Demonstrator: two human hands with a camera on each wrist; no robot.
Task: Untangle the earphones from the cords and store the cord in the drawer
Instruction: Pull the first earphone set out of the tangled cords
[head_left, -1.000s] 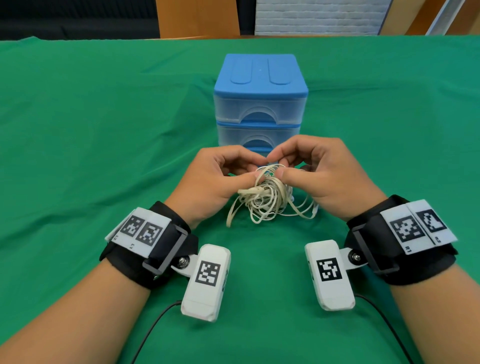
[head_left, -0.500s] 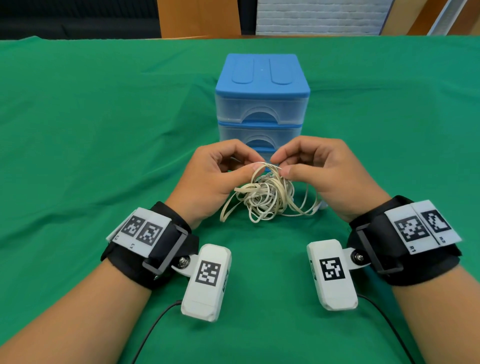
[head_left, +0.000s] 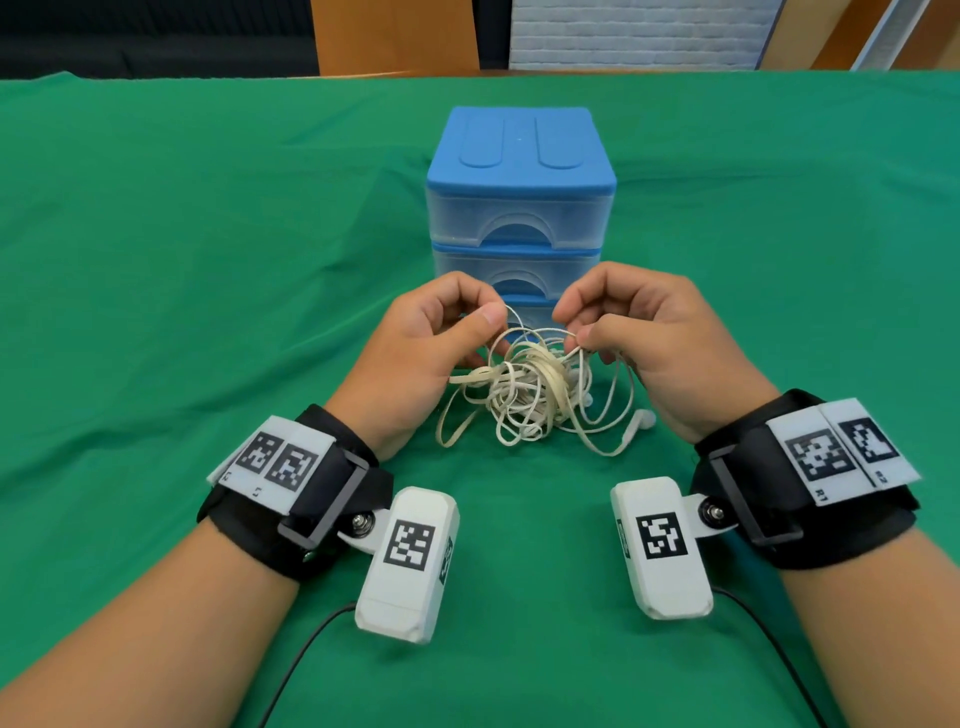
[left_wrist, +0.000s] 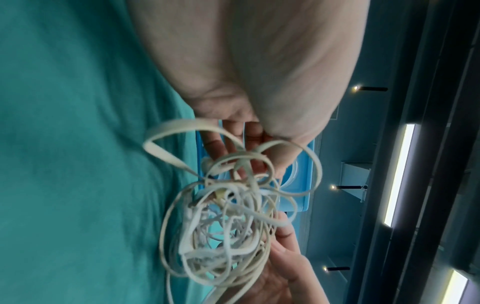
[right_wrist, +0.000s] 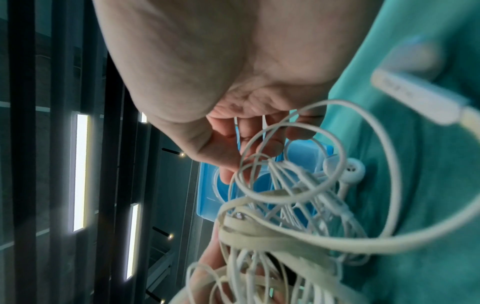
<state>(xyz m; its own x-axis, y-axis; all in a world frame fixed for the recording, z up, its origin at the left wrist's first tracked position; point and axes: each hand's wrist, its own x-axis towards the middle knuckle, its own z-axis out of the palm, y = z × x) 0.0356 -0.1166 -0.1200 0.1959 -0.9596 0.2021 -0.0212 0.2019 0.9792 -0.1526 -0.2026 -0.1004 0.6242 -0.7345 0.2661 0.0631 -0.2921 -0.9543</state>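
Your left hand (head_left: 431, 343) pinches strand at tangle's top left; right hand (head_left: 639, 332) pinches thin earphone loop at top right. Tangle (head_left: 530, 395) hangs between hands, low loops on green cloth (head_left: 208, 260). Earbud (head_left: 641, 420) lies nearest right hand. Drawer unit (head_left: 519, 208) just behind, drawers closed.

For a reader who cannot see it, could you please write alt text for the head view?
Two hands, left hand and right hand, pinch strands of a tangle of cream cord and white earphones above a green tablecloth. Behind stands a closed blue drawer unit.
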